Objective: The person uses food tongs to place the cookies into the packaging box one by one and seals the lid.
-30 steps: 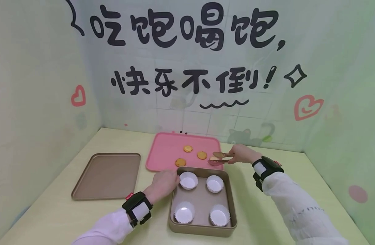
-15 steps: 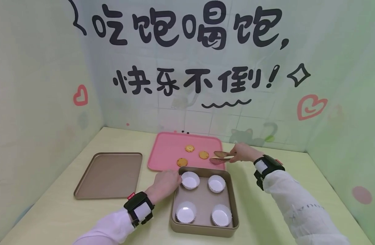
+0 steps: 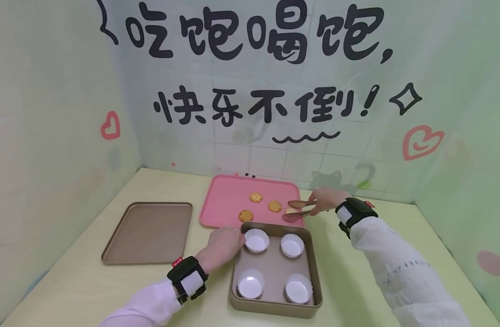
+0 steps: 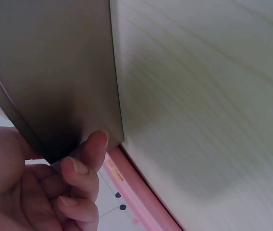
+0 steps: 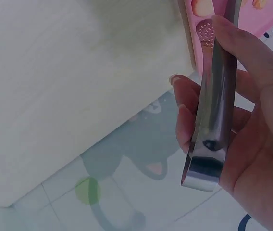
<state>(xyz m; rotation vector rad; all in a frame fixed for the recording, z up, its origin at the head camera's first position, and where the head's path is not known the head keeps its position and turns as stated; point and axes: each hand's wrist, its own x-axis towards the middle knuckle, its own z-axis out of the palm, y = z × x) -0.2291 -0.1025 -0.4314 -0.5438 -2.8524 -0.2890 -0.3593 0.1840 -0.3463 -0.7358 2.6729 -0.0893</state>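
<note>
My left hand (image 3: 223, 247) grips the back left corner of a deep brown baking pan (image 3: 274, 309). In the left wrist view its fingers (image 4: 81, 173) curl round the corner of the pan (image 4: 59, 53). Several white fluted paper baking cups (image 3: 256, 240) sit in the pan, none with anything inside. Metal tongs (image 3: 300, 204) with perforated ends are held in my right hand (image 3: 327, 199); the right wrist view shows the thumb along one arm of the tongs (image 5: 218, 86). Their ends are spread on either side of a pale cookie (image 3: 290, 211) near the pink tray's front right corner.
Behind the pan lies the pink tray (image 3: 225, 200) with more round cookies (image 3: 275, 206) on it. A flat brown baking sheet (image 3: 149, 234) lies on the table at the left. A printed wall covering (image 3: 250, 154) rises at the table's back edge.
The head view has shifted slightly, so everything appears a little further right. The left hand stays on the pan corner. The tongs stay about the same cookie, which shows more clearly than half a second ago.
</note>
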